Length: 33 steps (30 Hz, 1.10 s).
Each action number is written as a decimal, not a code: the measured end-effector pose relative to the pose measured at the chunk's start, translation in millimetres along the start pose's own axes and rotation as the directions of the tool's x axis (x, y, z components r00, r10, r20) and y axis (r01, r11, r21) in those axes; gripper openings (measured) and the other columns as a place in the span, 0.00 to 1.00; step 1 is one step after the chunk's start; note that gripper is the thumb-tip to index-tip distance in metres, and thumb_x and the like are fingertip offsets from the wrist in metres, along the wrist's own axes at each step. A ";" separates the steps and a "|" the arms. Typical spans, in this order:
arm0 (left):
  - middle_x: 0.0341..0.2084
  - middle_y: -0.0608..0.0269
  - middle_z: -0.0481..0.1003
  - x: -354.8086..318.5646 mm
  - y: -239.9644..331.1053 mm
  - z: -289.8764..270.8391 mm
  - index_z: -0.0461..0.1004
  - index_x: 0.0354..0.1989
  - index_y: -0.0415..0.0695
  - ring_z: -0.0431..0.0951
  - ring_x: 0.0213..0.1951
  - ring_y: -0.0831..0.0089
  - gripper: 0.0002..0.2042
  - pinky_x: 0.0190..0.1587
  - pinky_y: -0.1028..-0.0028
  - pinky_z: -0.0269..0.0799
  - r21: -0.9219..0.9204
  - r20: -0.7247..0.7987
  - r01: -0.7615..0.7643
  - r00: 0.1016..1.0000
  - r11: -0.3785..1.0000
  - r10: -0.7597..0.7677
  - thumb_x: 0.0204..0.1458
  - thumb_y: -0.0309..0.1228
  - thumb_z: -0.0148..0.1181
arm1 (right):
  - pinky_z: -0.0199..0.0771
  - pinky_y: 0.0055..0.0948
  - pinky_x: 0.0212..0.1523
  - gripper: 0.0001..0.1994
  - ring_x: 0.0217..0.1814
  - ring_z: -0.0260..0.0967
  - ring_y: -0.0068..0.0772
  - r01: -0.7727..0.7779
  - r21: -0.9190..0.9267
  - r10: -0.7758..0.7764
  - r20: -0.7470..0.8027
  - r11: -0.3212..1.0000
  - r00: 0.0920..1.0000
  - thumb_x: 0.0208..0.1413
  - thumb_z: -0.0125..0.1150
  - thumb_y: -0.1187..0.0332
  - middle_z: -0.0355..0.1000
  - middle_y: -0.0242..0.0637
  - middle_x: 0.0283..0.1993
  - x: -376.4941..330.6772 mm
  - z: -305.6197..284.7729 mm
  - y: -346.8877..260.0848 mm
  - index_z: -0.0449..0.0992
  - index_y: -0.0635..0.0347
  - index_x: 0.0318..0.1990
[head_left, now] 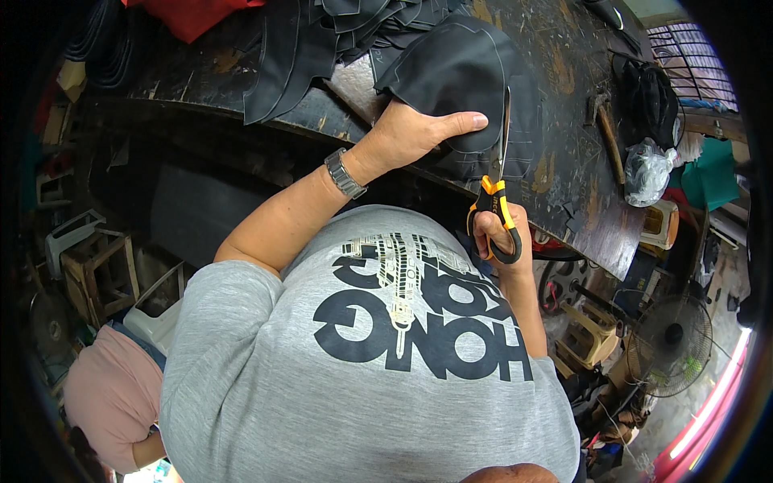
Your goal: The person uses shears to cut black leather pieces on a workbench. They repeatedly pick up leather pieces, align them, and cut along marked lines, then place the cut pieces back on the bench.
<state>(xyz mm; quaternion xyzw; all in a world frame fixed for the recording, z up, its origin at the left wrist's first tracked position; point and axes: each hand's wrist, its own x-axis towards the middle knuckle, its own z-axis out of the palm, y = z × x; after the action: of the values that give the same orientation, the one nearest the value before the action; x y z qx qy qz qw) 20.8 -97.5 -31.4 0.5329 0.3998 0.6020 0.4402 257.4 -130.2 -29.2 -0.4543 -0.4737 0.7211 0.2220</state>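
Scuffed black desk (555, 52) fills the top; left hand (409, 133) grips black sheet (451, 72), right hand (522, 232) scissors (493, 193); fan (670, 346) lower right.

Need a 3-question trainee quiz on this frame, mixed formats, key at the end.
1. Which hand holds the scissors?
2. True or false: the wristwatch is on the left wrist.
3. What colour are the lines marked on the black piece held by the left hand? A) red B) white C) green

Key: 1. The right hand. 2. True. 3. B.
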 end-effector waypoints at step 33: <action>0.44 0.62 0.77 -5.8 -0.5 1.3 0.72 0.50 0.36 0.76 0.43 0.76 0.17 0.48 0.76 0.73 -0.122 -0.003 0.050 0.999 0.991 -0.051 0.52 0.26 0.66 | 0.63 0.20 0.16 0.24 0.15 0.64 0.23 0.033 0.059 -0.034 0.019 0.998 0.999 0.47 0.70 0.48 0.66 0.33 0.19 3.7 1.7 -1.0 0.71 0.62 0.24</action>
<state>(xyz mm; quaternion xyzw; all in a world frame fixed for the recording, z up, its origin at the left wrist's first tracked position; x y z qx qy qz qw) 22.5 -102.9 -33.5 0.4930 0.3771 0.6154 0.4858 254.1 -127.8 -29.7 -0.4323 -0.4619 0.7354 0.2428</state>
